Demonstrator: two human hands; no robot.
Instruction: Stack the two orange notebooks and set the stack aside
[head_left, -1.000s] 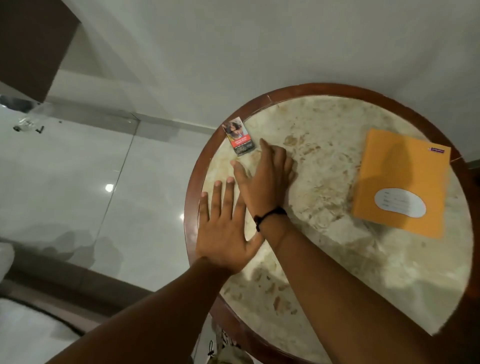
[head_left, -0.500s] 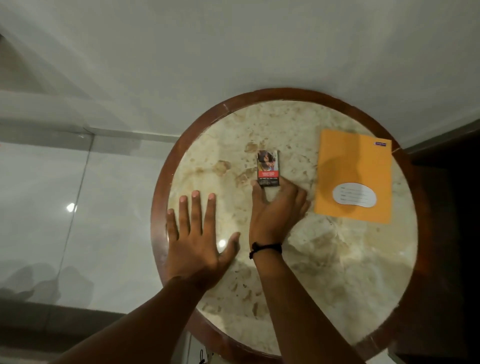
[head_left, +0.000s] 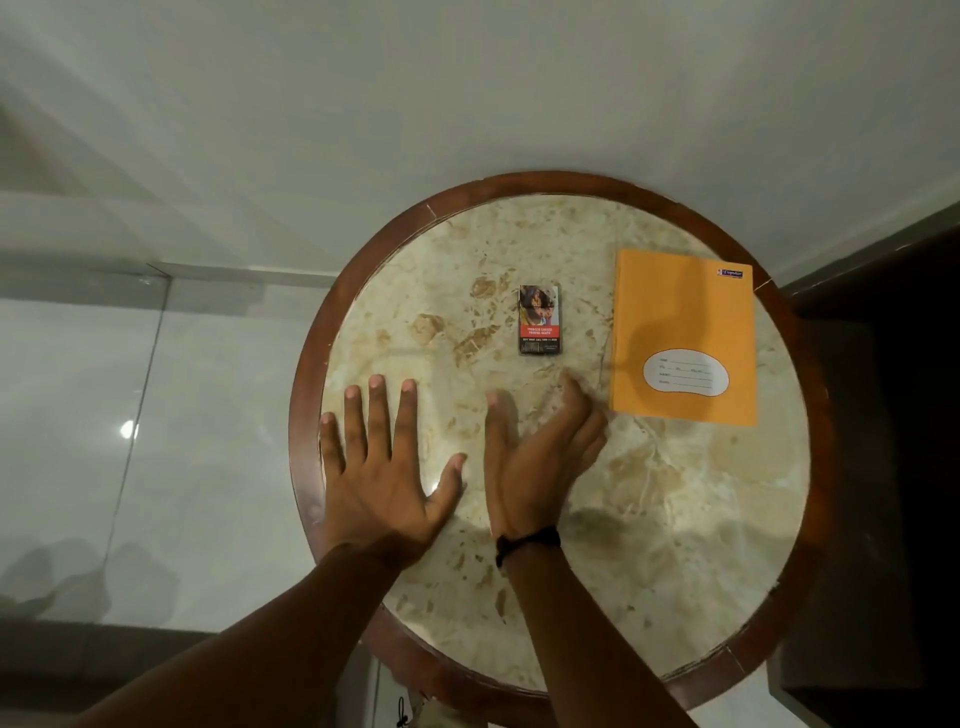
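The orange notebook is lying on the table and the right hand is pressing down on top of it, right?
Not quite. The head view shows the orange notebook lying on the table, but the right hand isn't on it. That hand is over bare marble to the notebook's left, below the small box, holding nothing. The left hand lies flat near the table's left edge.

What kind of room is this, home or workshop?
Likely a lived-in room, a home or hotel, not a workshop: a small round marble-topped table with a wood rim, against a plain white wall, on glossy floor tiles. An orange notebook and a cigarette pack lie on it.
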